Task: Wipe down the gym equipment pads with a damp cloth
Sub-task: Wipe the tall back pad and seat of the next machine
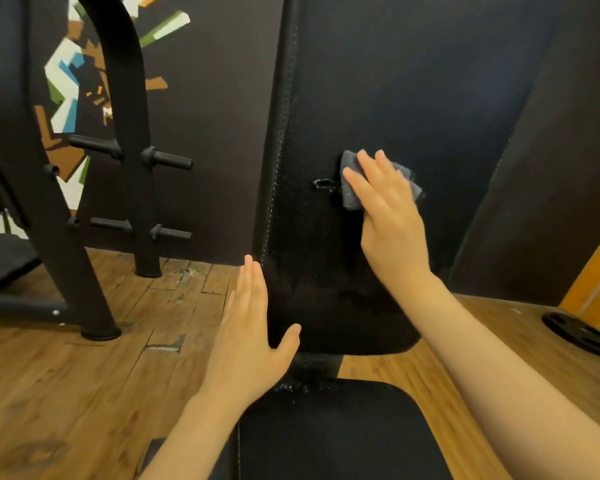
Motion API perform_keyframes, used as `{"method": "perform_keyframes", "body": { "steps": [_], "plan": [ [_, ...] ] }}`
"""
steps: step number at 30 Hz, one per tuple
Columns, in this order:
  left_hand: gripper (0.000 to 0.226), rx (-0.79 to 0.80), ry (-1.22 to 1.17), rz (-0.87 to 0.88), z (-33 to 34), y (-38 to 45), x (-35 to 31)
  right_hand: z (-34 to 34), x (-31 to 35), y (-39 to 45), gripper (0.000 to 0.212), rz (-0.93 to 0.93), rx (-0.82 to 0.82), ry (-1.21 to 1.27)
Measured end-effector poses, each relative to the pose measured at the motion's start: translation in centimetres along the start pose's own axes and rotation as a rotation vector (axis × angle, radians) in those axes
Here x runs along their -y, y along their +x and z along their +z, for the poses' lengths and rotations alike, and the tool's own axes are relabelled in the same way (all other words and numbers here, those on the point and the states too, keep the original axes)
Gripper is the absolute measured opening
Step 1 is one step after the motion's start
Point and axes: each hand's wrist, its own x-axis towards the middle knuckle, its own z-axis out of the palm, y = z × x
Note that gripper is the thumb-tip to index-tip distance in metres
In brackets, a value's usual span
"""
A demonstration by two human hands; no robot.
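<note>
Nearest, seat pad — right hand presses grey cloth flat-fingered on back pad; left hand open.

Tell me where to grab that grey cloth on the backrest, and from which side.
Probably take the grey cloth by the loose corner sticking out left of the right hand, coming in from the left. The hand presses the rest flat against the upright back pad; that free edge is the most exposed part to pinch.
</note>
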Motion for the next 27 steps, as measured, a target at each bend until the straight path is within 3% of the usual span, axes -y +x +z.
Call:
{"method": "perform_keyframes", "body": {
  "steps": [4, 9, 11, 13, 16, 20, 24, 27],
  "plan": [
    [0.098, -0.004, 0.018, 0.015, 0.0, -0.1, 0.3, 2.8, 0.0, -6.5, 0.049, 0.023, 0.061, 0.016],
    [0.098, 0.014, 0.09, 0.026, -0.4, -0.1, 0.5, 2.0, -1.0, -14.0, 0.063, -0.257, 0.364, -0.099],
    [0.098, 0.011, 0.096, 0.027, -0.4, 0.0, 0.5, 0.6, -1.2, -11.9, 0.055, -0.237, 0.338, -0.002],
    [0.098, 0.002, 0.087, 0.019, -0.2, -0.1, 0.4, -0.8, -1.4, -8.5, 0.042, -0.137, 0.155, 0.106],
    [0.099, -0.011, 0.051, 0.009, 0.3, -0.1, 0.2, -1.2, -3.0, -4.4, 0.04, 0.041, 0.0, 0.037],
    [0.101, -0.023, 0.027, -0.003, 0.6, -0.1, 0.3, 1.6, -2.9, -6.8, 0.044, 0.15, -0.014, 0.038],
    [0.1, -0.003, 0.038, 0.002, 0.4, -0.1, 0.2, 2.4, -1.6, -14.6, 0.059, 0.074, 0.206, -0.021],
    [0.098, -0.002, 0.026, 0.004, 0.3, 0.0, 0.1, 1.6, -0.3, -13.7, 0.065, 0.173, 0.152, 0.09]
  ]
}}
